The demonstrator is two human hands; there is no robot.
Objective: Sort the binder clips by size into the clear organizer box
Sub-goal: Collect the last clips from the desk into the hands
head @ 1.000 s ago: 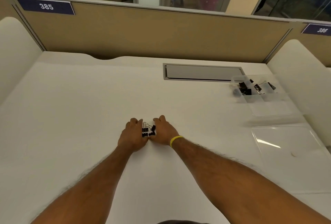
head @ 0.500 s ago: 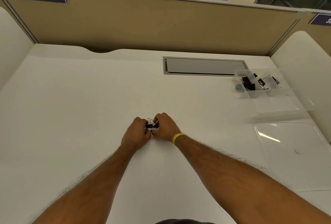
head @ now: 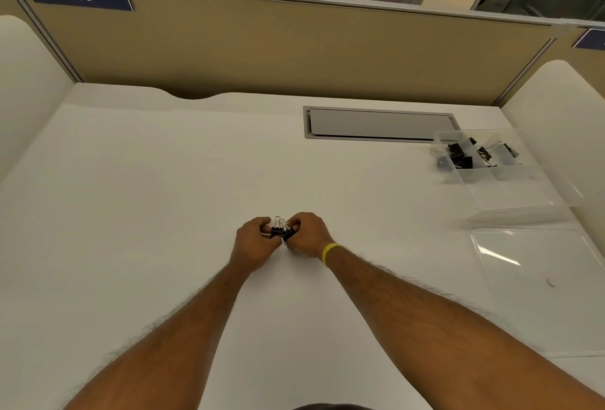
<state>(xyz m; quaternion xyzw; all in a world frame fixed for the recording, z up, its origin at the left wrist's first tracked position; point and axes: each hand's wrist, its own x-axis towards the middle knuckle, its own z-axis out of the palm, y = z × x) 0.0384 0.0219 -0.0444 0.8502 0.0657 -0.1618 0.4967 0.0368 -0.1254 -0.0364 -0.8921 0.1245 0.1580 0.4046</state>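
Observation:
A small bunch of black binder clips with silver wire handles sits between my two hands at the middle of the white desk. My left hand pinches the clips from the left. My right hand, with a yellow band on its wrist, grips them from the right. The fingers hide most of the clips. The clear organizer box stands far right, well away from both hands, with several black clips in its far compartments.
The box's clear lid lies flat on the desk near the right edge. A grey cable hatch is set into the desk behind the hands. Tan partition walls close off the back and sides.
Both hands have closed in tighter around the clips, gathering them into one bunch between the fingertips. The camera view shifted slightly.

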